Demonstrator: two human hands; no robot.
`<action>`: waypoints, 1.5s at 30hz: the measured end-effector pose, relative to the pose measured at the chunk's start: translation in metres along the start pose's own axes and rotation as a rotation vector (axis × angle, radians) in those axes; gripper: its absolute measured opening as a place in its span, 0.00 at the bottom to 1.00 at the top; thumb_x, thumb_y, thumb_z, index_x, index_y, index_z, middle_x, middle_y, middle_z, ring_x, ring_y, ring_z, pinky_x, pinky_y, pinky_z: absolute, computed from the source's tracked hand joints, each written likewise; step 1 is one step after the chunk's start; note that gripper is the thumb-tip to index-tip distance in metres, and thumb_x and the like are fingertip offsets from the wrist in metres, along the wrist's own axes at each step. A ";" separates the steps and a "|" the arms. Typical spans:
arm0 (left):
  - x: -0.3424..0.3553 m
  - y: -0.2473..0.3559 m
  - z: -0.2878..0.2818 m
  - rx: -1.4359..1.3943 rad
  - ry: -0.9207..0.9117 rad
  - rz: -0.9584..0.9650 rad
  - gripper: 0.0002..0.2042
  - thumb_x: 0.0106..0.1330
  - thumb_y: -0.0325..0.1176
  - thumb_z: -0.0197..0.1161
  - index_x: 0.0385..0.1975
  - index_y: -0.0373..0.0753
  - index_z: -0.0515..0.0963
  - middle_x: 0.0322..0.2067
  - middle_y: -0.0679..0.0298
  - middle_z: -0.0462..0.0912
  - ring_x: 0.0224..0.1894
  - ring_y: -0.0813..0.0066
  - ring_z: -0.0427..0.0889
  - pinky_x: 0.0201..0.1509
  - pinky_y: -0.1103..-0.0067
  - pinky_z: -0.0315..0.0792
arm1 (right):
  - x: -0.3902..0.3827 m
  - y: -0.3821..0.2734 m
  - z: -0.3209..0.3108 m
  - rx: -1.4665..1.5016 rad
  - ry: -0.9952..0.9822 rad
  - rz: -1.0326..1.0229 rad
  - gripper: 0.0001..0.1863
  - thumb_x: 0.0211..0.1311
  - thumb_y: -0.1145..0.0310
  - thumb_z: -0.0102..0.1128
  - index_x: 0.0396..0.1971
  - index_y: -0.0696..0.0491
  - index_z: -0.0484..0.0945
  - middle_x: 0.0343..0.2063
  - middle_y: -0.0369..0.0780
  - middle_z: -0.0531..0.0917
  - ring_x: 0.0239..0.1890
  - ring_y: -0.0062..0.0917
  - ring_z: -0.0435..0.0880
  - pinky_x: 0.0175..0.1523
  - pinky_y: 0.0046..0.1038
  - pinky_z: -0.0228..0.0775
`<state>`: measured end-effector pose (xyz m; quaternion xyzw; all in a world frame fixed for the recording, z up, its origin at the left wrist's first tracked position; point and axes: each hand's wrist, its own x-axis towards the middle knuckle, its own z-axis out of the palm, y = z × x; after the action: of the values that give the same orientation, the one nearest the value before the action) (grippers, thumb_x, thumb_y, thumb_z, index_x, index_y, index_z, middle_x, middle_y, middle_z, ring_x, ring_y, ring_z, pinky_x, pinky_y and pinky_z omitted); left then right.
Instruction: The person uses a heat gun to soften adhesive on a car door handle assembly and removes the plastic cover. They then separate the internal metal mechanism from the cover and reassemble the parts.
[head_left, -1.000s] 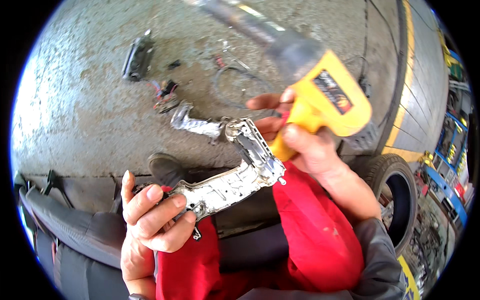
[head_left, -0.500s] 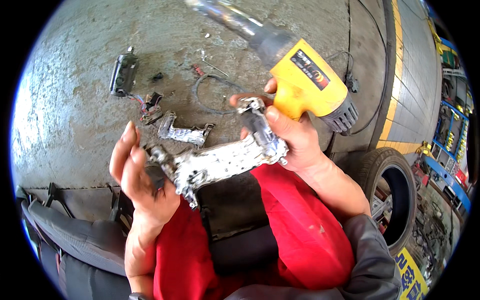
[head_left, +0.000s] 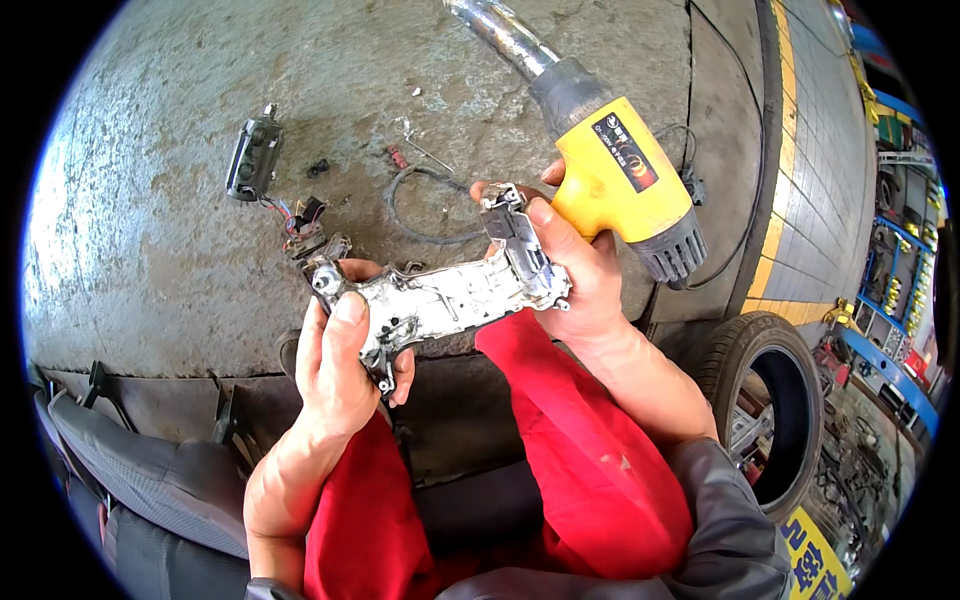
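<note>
A U-shaped silver metal housing (head_left: 440,300), stained dark in places, is held level over my lap. My left hand (head_left: 340,360) grips its left end, thumb on top and fingertips showing behind and below. At the other end, my right hand (head_left: 585,265) presses its thumb against the housing's upright arm. The same right hand holds the handle of a yellow and black heat gun (head_left: 610,175), whose metal nozzle points up and away to the left. A similar smaller metal piece (head_left: 340,245) lies on the floor, mostly hidden behind the housing.
On the floor lie a black motor-like part (head_left: 254,155) with wires, a dark looped cord (head_left: 395,205) and a thin metal rod (head_left: 430,152). A tyre (head_left: 725,370) stands at right. Dark seats (head_left: 150,470) are at lower left. A power cable (head_left: 765,160) runs at right.
My left hand has moved from spread fingers beside the housing to a grip on its left end. The heat gun has swung slightly, its nozzle shifting right and down.
</note>
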<state>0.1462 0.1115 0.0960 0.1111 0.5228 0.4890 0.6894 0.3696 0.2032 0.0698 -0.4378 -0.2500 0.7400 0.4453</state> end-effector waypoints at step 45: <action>-0.018 0.042 0.007 1.345 -0.329 1.345 0.14 0.61 0.27 0.76 0.47 0.40 0.85 0.45 0.63 0.83 0.31 0.78 0.83 0.27 0.83 0.74 | -0.023 -0.032 0.016 -0.372 -0.249 -0.028 0.29 0.66 0.81 0.68 0.63 0.50 0.67 0.65 0.55 0.77 0.72 0.45 0.75 0.75 0.51 0.70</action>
<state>0.1290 0.1205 0.1385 0.8261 0.4177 0.3582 0.1219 0.3748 0.1985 0.1123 -0.4140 -0.4412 0.7232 0.3330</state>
